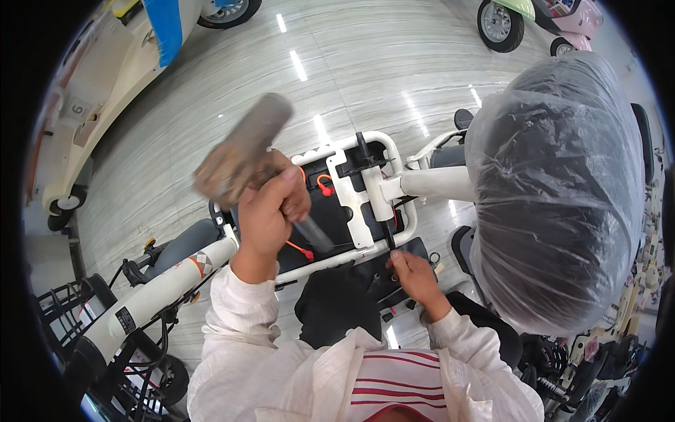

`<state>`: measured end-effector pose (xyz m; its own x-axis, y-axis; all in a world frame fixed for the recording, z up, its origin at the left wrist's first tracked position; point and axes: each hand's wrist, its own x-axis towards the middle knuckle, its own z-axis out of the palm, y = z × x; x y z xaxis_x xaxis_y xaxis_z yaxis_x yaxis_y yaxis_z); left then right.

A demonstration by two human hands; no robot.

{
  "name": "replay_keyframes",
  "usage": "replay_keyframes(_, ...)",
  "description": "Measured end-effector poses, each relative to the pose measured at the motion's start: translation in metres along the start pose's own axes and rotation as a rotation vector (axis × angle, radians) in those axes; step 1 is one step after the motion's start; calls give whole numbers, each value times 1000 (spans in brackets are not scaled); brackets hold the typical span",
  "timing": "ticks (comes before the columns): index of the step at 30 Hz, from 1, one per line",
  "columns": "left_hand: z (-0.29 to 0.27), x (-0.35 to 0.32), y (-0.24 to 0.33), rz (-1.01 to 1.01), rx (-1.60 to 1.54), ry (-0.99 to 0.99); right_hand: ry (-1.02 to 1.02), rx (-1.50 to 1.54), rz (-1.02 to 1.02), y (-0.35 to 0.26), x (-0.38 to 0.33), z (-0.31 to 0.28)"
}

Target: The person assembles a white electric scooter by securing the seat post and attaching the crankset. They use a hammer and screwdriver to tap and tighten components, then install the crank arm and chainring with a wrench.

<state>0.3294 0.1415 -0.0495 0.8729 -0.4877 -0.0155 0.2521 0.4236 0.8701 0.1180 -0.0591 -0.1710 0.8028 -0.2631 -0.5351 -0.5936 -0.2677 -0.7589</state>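
Observation:
My left hand point(271, 204) is closed around the handle of a hammer point(242, 151), its thick brownish-grey head raised and blurred by motion. The handle's lower end sticks out below my fist. My right hand point(418, 278) pinches a black rod point(389, 235). The rod's upper end meets the lower end of a white tube point(377, 193) on a scooter frame; whether it goes inside, I cannot tell. Beside the tube, a white metal plate point(351, 204) crosses the black battery bay. Orange wires with red connectors point(326, 190) lie in the bay.
A plastic-wrapped dark seat point(562, 197) stands tipped up at the right. The scooter's white stem point(151, 299) slants across the left. Black wire baskets point(70, 316) are at the lower left. Other scooters point(503, 28) stand on the glossy striped floor point(365, 63).

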Motion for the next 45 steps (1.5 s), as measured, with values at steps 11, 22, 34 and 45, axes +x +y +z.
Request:
replay_keyframes(11,73,-58,-25,51,239,-443,242,-188,-437,-68,-66,-17)
replay_keyframes(22,-39,13,-55,-38,1152,-317,443,516,311,94,-121,32)
replay_keyframes(34,-77,90,-82,-211,1868,-639,662,919,1074,291,-69,94)
replay_keyframes(45,-111,97,-111,-487,1692,-806,537,854,1128,311,-69,85)
